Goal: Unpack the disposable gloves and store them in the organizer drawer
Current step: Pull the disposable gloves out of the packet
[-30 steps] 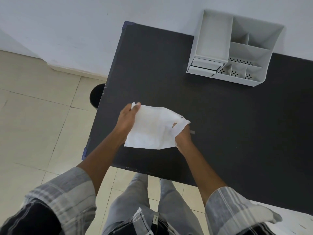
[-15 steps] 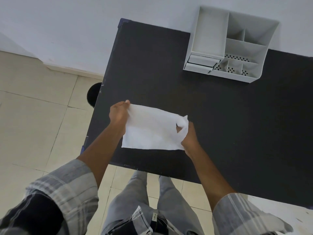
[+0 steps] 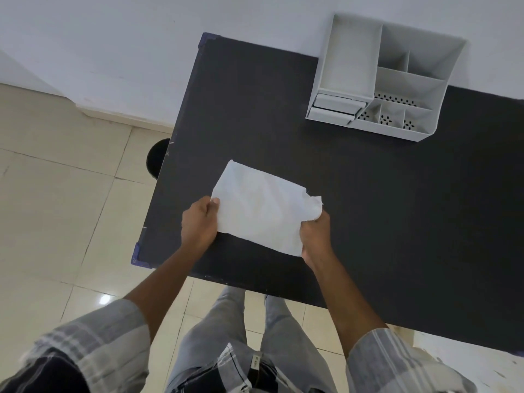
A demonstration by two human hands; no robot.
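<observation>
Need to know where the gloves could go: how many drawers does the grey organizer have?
2, both shut, stacked at the organizer's front left corner: the upper drawer under the tall left bin, the lower drawer just below it. Others may be hidden.

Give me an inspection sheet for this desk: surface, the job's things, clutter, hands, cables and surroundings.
Surface: black table, matte, bare apart from the items below.
Job's things: white glove packet held over the table's near left part, its right end crumpled; grey organizer at the far edge against the wall, compartments look empty, its two small drawers at the front left appear shut.
Clutter: nothing seen.
Hands: left hand pinches the packet's left edge; right hand grips its right end.
Cables: nothing seen.
Surroundings: white wall, beige tiled floor, round dark object beside the table's left edge.
</observation>
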